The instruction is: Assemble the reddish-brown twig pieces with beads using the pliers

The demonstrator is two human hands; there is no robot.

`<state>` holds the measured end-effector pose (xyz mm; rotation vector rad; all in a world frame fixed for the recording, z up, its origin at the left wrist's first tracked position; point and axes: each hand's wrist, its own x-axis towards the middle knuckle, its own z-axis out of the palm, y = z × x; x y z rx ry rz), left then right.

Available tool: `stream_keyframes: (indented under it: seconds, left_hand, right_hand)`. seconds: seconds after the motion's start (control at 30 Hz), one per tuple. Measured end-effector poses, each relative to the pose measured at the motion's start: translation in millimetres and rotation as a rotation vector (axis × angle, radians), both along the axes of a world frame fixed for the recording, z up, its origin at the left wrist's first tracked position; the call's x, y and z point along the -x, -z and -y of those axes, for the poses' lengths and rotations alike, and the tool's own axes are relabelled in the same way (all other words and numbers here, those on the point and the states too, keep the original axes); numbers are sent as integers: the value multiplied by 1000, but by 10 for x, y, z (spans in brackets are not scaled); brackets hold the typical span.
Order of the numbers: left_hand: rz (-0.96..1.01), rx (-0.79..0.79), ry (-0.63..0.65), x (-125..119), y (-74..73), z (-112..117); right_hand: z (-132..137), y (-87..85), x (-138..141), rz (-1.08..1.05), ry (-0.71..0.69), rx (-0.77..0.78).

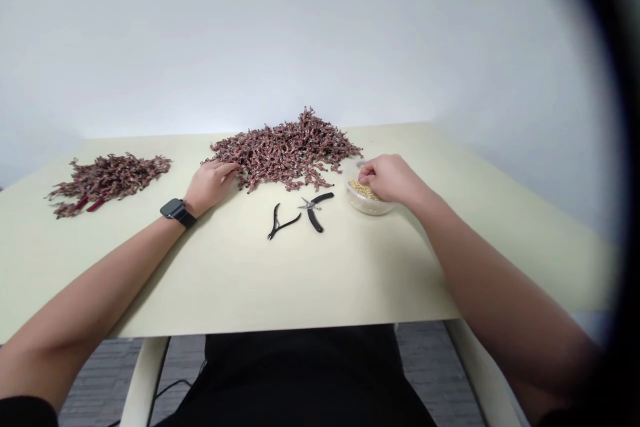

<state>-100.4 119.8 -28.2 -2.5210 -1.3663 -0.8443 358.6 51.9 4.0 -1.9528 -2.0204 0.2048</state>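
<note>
My left hand (213, 185), with a dark watch (178, 211) on its wrist, rests at the left edge of a large heap of small reddish-brown pieces (293, 148). Its fingers are drawn together at the pieces; what they pinch, if anything, is too small to make out. Over a clear round plastic tub (371, 205) on the right, my right hand (387, 177) dips its fingertips toward small gold-coloured bits (361, 191). Those fingers are pinched together, and their tips are partly hidden.
Between my hands lie black-handled pliers (316, 211) and slim black nippers (279, 222), both with handles spread. A smaller heap of brown pieces (113, 177) sits at the left, with a red-handled tool (95, 203) by its front. The pale table (280, 293) meets a white wall behind.
</note>
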Motion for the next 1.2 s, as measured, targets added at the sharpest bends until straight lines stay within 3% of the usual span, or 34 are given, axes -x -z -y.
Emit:
stream_keyframes:
  seconds: [0.13, 0.27, 0.4, 0.5, 0.6, 0.7, 0.93, 1.2]
  left_hand:
    - [270, 194, 13, -167, -118, 185]
    - [619, 641, 234, -491, -252, 480]
    - [790, 954, 428, -838, -359, 862]
    - [857, 1058, 503, -1012, -383, 1101]
    - [858, 1071, 485, -1098, -353, 1228]
    - [846, 1000, 447, -1128, -307, 1270]
    - [768, 781, 368, -1154, -314, 1389]
    - [562, 719, 362, -1151, -289, 1446]
  right_hand:
    - [31, -19, 15, -83, 59, -46]
    - [91, -110, 87, -210, 74, -202]
    - [262, -265, 316, -707, -11, -304]
    - [458, -333, 569, -1101, -203, -158]
    - [637, -297, 804, -1294, -324, 143]
    - [754, -206, 973, -1339, -367, 315]
    - [868, -116, 1161, -1322, -399, 432]
    - [905, -86, 1229, -1185, -423, 384]
